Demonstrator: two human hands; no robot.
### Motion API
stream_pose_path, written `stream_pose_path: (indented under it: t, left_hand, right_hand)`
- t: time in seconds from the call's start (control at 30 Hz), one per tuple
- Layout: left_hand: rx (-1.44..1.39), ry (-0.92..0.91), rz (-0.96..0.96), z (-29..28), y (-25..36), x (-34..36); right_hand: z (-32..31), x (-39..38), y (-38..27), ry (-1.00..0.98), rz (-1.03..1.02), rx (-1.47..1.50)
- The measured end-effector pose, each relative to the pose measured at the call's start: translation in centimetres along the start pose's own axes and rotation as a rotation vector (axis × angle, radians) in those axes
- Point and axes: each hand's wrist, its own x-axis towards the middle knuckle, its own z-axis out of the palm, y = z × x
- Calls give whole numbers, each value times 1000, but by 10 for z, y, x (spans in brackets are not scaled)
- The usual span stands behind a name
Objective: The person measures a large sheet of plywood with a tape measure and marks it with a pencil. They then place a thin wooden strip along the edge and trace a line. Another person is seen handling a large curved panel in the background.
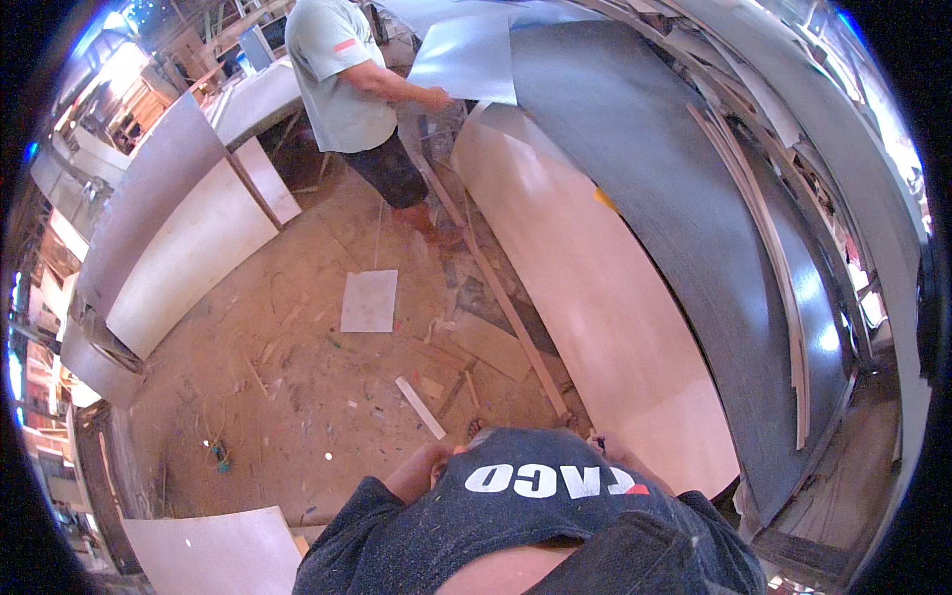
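Observation:
My left hand point(437, 462) is close against the front of my dark shirt, its fingers hidden by the cloth. On the other side my right hand point(602, 443) is also mostly hidden by the shirt, near the lower edge of a long pale wood panel point(615, 317). Whether either hand holds anything does not show. The panel leans along a large dark sheet point(635, 178) on the right. Farther off, another person's hand point(437, 98) is at the edge of a shiny rectangular sheet point(464, 61).
A long thin wood strip point(496, 283) lies beside the panel. On the dirty floor point(297, 387) are a pale square board point(369, 301), a short white strip point(420, 408) and scraps. Boards point(193, 258) lean at the left; another panel point(213, 555) is at lower left.

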Motion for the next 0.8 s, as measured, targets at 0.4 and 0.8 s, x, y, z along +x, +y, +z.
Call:
stream_pose_path:
  t: [0.4, 0.8]
  left_hand:
    - [-6, -34, 25, 0, 16, -3]
    - [-26, -61, 69, 7, 39, -7]
  right_hand:
    - [15, -14, 15, 198, -76, -307]
    - [18, -36, -6, 299, 80, -218]
